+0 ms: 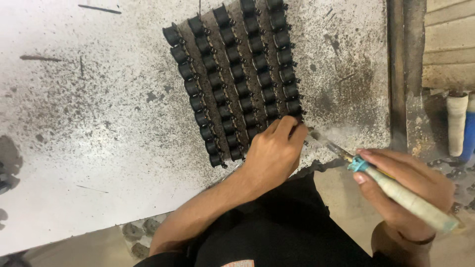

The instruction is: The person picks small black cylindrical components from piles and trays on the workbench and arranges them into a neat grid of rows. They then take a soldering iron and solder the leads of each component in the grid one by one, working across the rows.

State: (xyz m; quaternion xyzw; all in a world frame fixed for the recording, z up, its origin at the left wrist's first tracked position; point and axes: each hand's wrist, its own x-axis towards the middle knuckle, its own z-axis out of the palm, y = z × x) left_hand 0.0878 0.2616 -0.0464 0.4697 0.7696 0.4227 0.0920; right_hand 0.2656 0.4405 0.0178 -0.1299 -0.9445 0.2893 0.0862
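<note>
Left hand: my fingers are bunched and curled down onto the near right corner of the block of black parts, fingertips pressing on the last piece there; whether I pinch it or only steady it, I cannot tell.
Right hand: wrapped shut around a long tool, thumb and fingers closed on its pale taped handle.
Tool: slim brush-like stick with a blue band near my fingers, its thin front end slanting up-left, the tip just beside my left fingertips.
Black parts: small round black pieces lined up in five tilted rows, packed side by side, running from the far edge down towards me.
Board: white sheet under the rows, speckled and smeared with dark spray, heaviest around the parts.
Right of the board: a dark metal strip, then a white roll and a blue one standing together.
Lap: black cloth below my wrists.
</note>
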